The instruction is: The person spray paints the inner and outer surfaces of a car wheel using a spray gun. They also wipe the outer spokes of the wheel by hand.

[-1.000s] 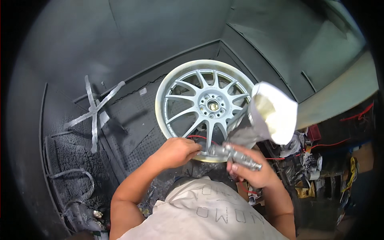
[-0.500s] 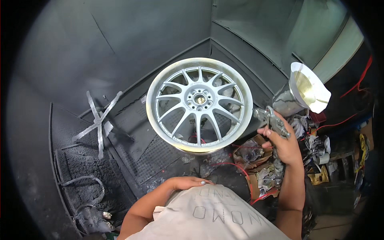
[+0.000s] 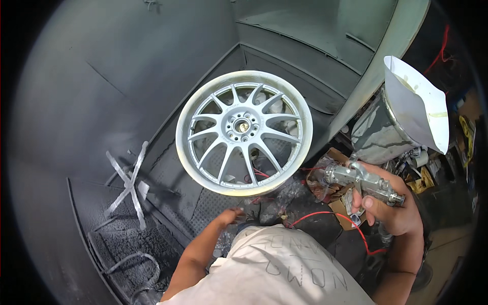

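Observation:
My right hand (image 3: pixel 389 203) is wrapped round a metal spray gun (image 3: pixel 363 180). On top of the gun sits a paint-streaked grey cup (image 3: pixel 381 129), with a white paper cone (image 3: pixel 419 99) in its mouth. A silver multi-spoke car wheel rim (image 3: pixel 245 157) lies face up in front of me, its wide outer lip pale and yellowish. The gun is to the right of the rim, apart from it. Below the rim's near edge hangs my left hand (image 3: pixel 231 216), holding nothing, its fingers loosely stretched out. Its fingertips are small and slightly blurred.
Dark grey booth walls (image 3: pixel 152 51) rise behind and to the left. A silver-coated cross-shaped stand (image 3: pixel 130 188) is at the left. A red hose (image 3: pixel 325 212) curls across the floor near my legs. Cartons and crumpled paper (image 3: pixel 351 211) lie at the right.
My right hand has moved right and nearer with the spray gun, which is now turned more sideways. My left hand has come off my shirt. The view has shifted, with the rim slightly further left.

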`<state>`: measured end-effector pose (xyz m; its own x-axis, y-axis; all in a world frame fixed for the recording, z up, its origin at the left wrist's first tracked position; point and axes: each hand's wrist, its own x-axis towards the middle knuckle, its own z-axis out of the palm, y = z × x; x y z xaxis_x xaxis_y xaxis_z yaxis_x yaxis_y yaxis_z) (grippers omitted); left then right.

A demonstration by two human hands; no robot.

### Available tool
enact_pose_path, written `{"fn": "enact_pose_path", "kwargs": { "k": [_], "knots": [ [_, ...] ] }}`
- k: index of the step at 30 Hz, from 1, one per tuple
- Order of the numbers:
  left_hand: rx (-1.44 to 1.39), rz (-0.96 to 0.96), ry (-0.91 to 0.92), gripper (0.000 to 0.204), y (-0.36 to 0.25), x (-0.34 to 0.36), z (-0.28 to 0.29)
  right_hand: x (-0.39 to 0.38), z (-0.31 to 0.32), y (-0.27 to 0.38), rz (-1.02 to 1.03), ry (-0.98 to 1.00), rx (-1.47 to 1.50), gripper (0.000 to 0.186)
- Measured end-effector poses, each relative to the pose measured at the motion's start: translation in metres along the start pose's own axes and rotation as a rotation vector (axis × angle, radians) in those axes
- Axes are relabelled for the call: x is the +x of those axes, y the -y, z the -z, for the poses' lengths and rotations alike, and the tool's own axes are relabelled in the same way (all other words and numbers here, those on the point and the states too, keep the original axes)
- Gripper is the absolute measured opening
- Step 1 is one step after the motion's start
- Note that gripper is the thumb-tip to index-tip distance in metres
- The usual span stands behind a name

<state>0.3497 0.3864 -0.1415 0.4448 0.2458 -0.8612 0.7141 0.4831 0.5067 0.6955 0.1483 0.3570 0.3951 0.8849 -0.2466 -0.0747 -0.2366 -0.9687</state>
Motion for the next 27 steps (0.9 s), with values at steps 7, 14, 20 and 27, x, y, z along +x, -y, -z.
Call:
{"fn": "enact_pose_path", "kwargs": {
  "k": [7,14,20,27],
  "knots": [
    [-0.300,-0.287,-0.342,0.037,-0.066,0.032,0.111,0.022,-0.048,0.015,0.055,-0.117,-0.164,0.069],
    [-0.813,-0.568,-0.346,0.041,-0.113,0.066,0.177,0.025,-0.074,0.038,0.042,-0.222,-0.204,0.063],
    [-0.655,-0.549,-0.364,0.040,-0.114,0.089,0.187,0.033,-0.086,0.041,-0.004,-0.148,-0.231,0.060],
    [-0.567,-0.561,-0.417,0.039,-0.088,0.076,0.166,0.040,-0.086,0.046,0.004,-0.302,-0.380,0.057]
  ]
}}
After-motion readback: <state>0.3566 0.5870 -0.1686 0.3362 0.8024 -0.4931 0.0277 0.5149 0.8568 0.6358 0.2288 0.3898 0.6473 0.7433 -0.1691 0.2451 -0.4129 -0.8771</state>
